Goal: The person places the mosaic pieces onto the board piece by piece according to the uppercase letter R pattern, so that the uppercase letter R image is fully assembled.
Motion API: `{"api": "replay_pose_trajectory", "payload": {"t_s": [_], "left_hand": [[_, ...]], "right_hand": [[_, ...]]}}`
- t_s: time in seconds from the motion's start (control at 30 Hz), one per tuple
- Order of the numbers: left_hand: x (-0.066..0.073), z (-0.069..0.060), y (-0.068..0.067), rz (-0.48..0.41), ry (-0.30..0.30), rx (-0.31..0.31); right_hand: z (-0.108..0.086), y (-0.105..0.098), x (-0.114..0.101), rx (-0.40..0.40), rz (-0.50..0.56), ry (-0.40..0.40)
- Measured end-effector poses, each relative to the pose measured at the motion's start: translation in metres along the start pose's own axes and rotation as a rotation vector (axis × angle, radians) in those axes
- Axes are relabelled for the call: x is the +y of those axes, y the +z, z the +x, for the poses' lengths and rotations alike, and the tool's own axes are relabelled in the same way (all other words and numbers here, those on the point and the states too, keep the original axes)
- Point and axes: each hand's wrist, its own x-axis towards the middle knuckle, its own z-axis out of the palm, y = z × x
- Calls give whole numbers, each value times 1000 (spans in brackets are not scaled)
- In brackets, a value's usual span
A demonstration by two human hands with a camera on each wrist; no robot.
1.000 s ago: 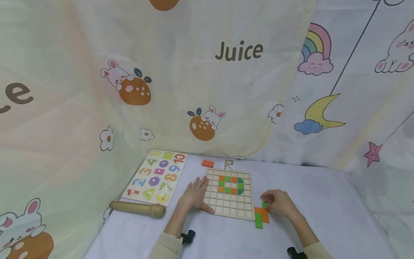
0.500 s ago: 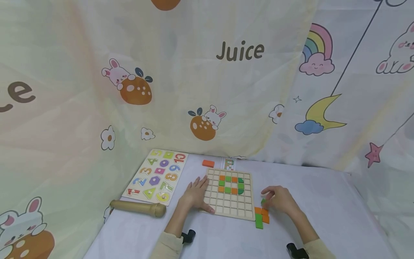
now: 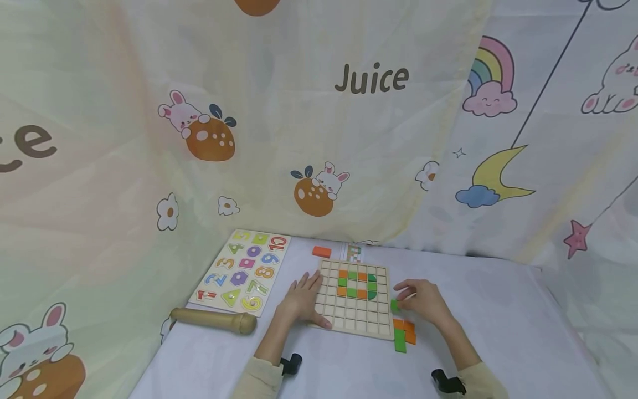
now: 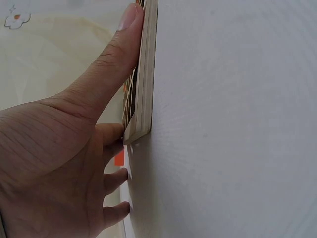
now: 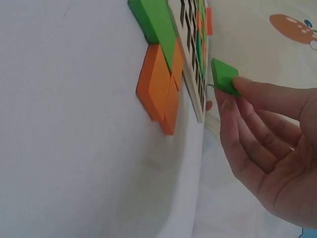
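Note:
My right hand (image 3: 423, 302) pinches a small green square tile (image 5: 225, 76) between thumb and fingers, just off the right edge of the wooden grid board (image 3: 356, 326). In the right wrist view the tile is held up off the cloth. Several orange and green tiles form a hollow block on the grid, with dark green rounded pieces on its right side. My left hand (image 3: 301, 302) rests spread on the board's left edge; in the left wrist view its thumb (image 4: 111, 59) lies along the board's side. Beside the near right corner lie orange tiles (image 5: 153, 82) and a green piece (image 3: 400, 341).
A number-and-shape puzzle board (image 3: 219, 303) lies at the left, with a gold toy microphone (image 3: 211, 320) before it. Behind the grid are an orange-red block (image 3: 322, 252) and a small patterned card (image 3: 355, 254). Printed cloth hangs behind the white-covered table.
The right hand has lifted the green tile from the loose pieces and carried it up and left toward the board's right edge. The left hand stays in place.

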Motion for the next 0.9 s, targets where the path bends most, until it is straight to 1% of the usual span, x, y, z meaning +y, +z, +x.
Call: {"api": "replay_pose_trajectory", "payload": {"t_s": [0.07,0.1,0.23,0.3,0.53,0.83,0.9], "left_hand": [[-1,1,3,5,3,7],[1,-1,0,7,-1,0],[1,-1,1,25,-2,-7],[3,-3,-3,32,-7,-19],[4,-3,-5,45,5,-8],[4,-3,-4,27,6,-12],[0,-1,0,36,3,-10]], "right_hand": [[1,2,-2,4,10,-12],[1,3,-3,4,16,-17],[2,8,-7,3,33,-41],[3,11,-9,4,34,-56],[9,22,-16,-1,73,-117],[19,39,-27,-11,100,-126],[20,43,-30,-11,108,-130]]}}
